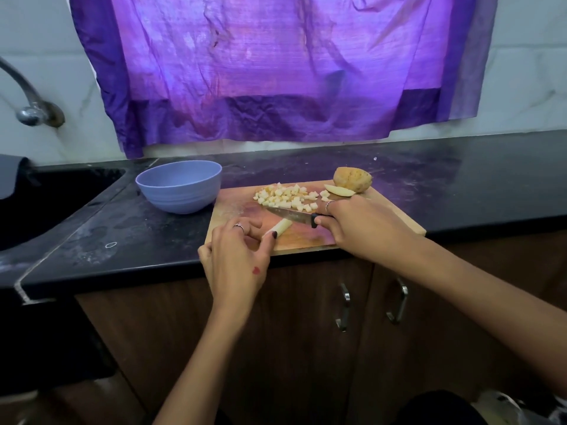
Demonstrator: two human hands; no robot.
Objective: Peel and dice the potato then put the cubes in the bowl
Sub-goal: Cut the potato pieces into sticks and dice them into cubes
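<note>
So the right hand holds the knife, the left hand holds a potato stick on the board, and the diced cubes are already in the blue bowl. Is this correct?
Not quite. In the head view the cubes lie in a pile on the board, not in the bowl, which stands left of the board. The rest holds: the right hand holds the knife and the left hand holds the stick.

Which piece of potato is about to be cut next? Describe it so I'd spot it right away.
Start at the wooden cutting board on the black counter. Near its front edge, the left hand holds a long pale potato stick, just in front of the knife blade. Unlike the heap of small potato cubes behind, it is one uncut strip.
</note>
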